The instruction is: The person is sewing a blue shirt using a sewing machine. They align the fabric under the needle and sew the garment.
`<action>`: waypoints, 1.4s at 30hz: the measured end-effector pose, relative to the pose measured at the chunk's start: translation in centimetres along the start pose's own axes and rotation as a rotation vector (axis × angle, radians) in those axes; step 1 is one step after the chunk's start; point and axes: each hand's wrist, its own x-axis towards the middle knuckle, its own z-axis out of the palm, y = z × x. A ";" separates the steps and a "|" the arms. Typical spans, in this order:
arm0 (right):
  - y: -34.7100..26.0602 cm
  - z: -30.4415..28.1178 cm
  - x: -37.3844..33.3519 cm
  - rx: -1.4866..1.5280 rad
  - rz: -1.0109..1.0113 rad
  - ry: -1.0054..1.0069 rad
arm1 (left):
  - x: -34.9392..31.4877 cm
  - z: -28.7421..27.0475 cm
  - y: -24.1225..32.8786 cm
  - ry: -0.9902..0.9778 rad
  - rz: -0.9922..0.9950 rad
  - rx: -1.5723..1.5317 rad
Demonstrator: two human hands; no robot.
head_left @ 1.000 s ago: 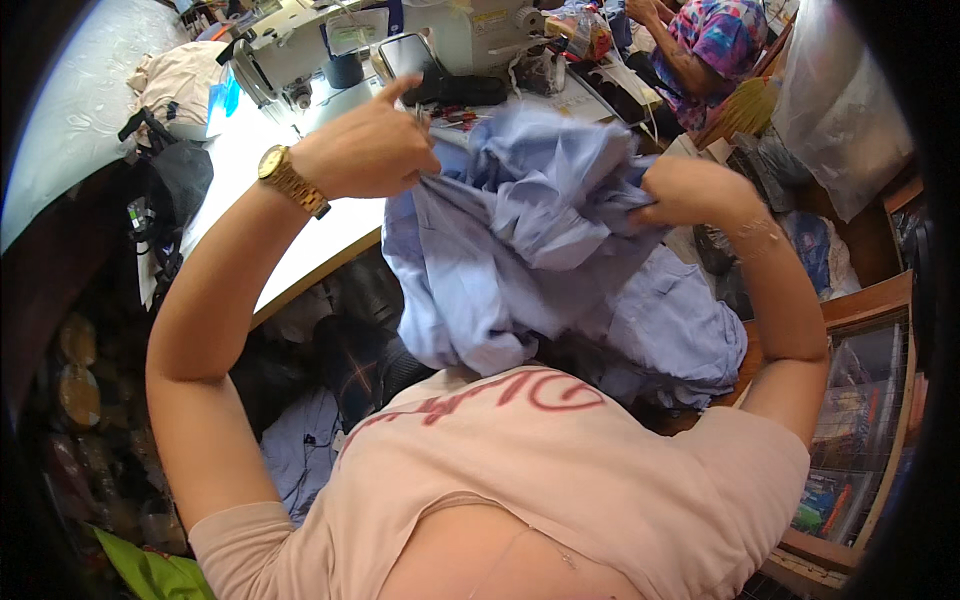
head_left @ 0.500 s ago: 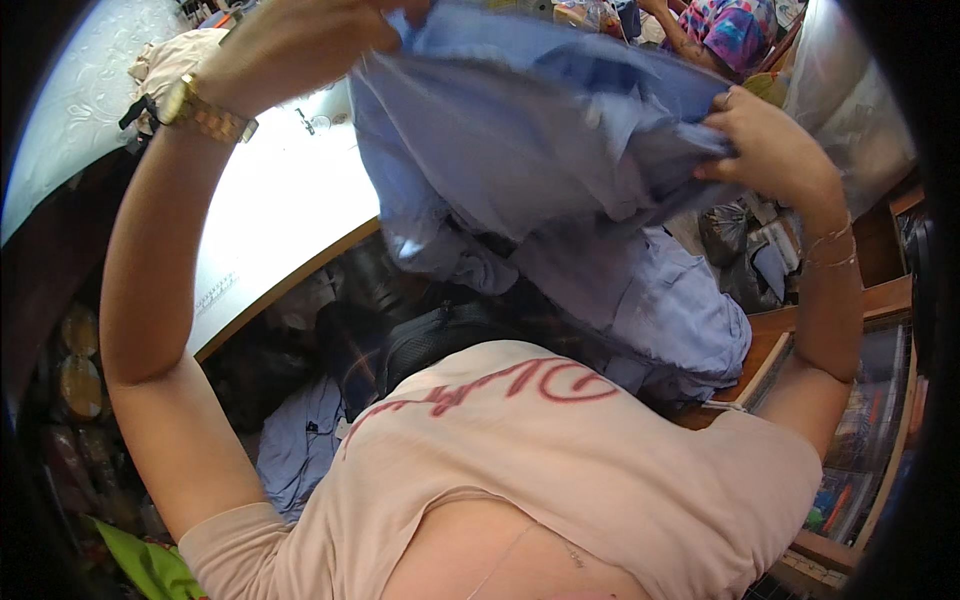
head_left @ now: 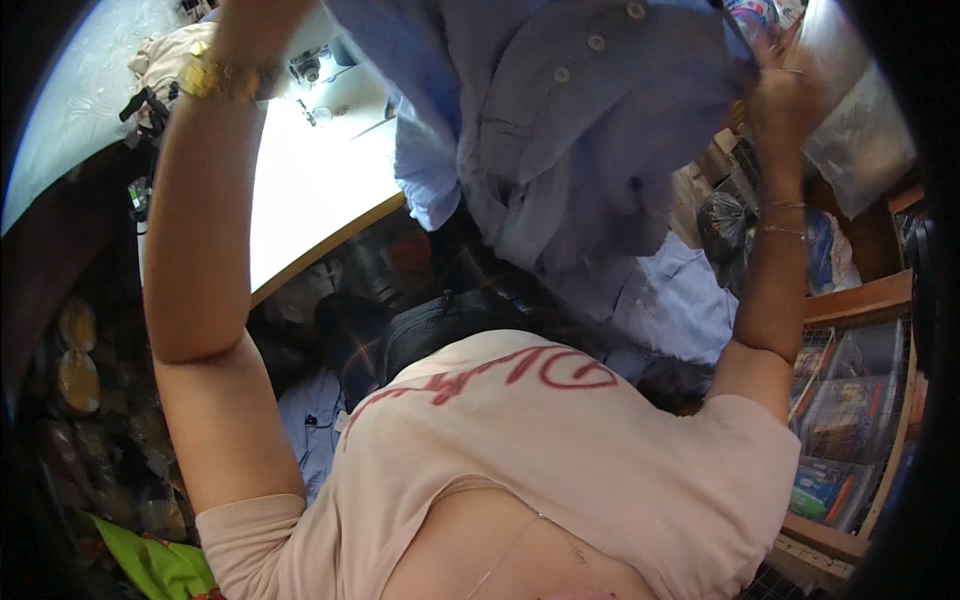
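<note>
Top edge crops garment (head_left: 575, 140); right grip (head_left: 786, 98) blurred.

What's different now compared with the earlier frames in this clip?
The left hand has gone up and left, the right hand up and right. The blue garment has risen with them, and its buttons now show. The right hand still grips it; the left's hold is cut off by the frame. The white table and pale blue cloth stayed put.

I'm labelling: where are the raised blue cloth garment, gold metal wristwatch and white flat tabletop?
Raised blue cloth garment (head_left: 590, 140), head view: hanging fabric.
Gold metal wristwatch (head_left: 203, 76), head view: blurred metal.
White flat tabletop (head_left: 305, 195), head view: bare surface.
</note>
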 end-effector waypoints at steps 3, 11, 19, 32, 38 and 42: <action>2.3 -0.1 -0.8 0.535 0.393 -0.119 | -2.6 2.8 -0.2 -0.251 0.129 0.118; 2.1 -10.3 -1.8 0.077 -0.280 -0.324 | -4.1 0.2 3.5 -0.777 0.155 0.670; 6.5 -14.7 -10.2 0.571 0.059 0.745 | -12.3 -0.5 -1.1 -0.767 -0.106 0.183; 18.8 -7.8 -7.9 -0.523 0.193 -0.146 | -21.8 9.7 7.4 -1.256 -0.496 0.276; 26.3 -5.1 -17.6 -0.160 0.953 -0.478 | -30.8 10.5 5.6 -0.981 -1.214 -1.119; 26.8 -3.3 -23.0 -0.167 1.422 -0.509 | -29.9 9.4 3.3 -1.061 -0.841 -0.591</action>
